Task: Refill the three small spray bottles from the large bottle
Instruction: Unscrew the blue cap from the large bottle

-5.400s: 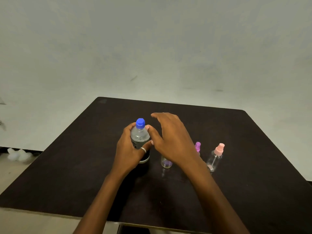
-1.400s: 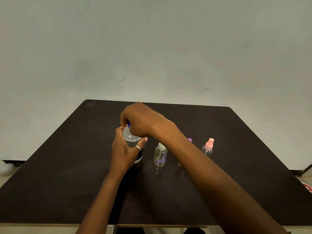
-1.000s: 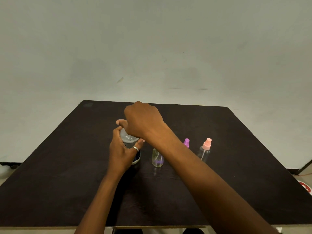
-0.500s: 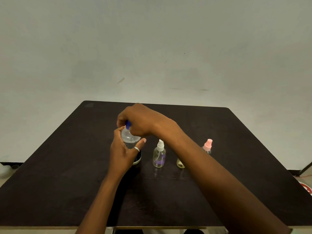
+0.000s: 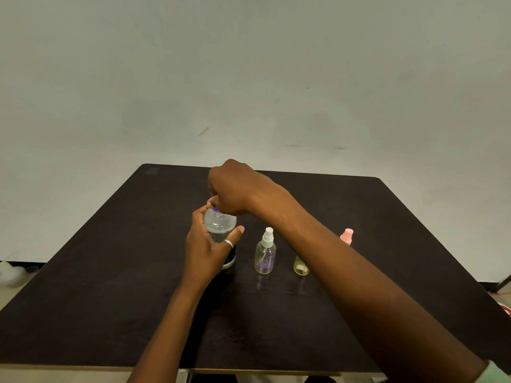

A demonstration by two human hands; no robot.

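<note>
Left hand (image 5: 206, 251) round bottle (image 5: 220, 224); dark table (image 5: 110, 272), pale wall (image 5: 249, 78).

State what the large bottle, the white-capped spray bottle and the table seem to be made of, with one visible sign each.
Large bottle: probably clear glossy plastic; see-through wall.
White-capped spray bottle: clear plastic or glass; its dip tube shows inside.
Table: dark board, perhaps laminate, low sheen; faint bottle reflections.

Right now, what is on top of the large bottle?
The right hand curls over the top of the large bottle; only a sliver of the blue cap shows beneath it. The rest of the cap is covered.
</note>
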